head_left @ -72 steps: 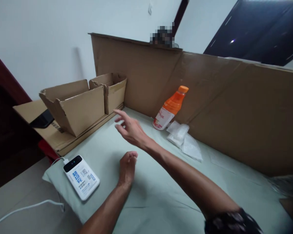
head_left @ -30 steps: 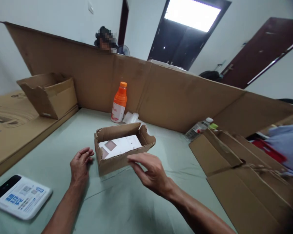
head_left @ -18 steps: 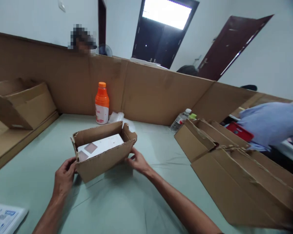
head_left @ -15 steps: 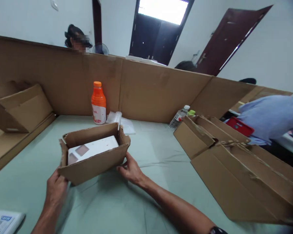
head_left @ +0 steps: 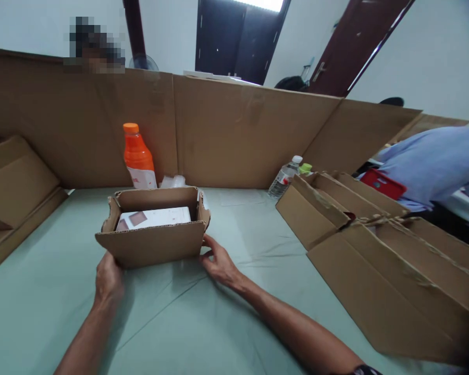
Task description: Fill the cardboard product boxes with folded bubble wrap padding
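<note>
A small open cardboard box (head_left: pixel 156 244) sits on the pale green cloth in front of me, with a white packet (head_left: pixel 153 218) lying inside it. My left hand (head_left: pixel 108 277) grips the box's lower left corner. My right hand (head_left: pixel 219 263) presses its fingers against the box's right end. Both hands rest low on the cloth.
An orange-capped juice bottle (head_left: pixel 138 156) and crumpled plastic stand behind the box against a tall cardboard wall (head_left: pixel 238 130). Flattened cartons (head_left: pixel 383 250) lie at the right, a water bottle (head_left: pixel 283 178) beside them. Another carton (head_left: pixel 11 182) is at the left. A person in a blue sleeve (head_left: pixel 433 161) is at the right.
My view swung right from the cartons and the power bank. The small box came in front of me, both hands closed on its ends and drew it nearer, turning it square to me.
</note>
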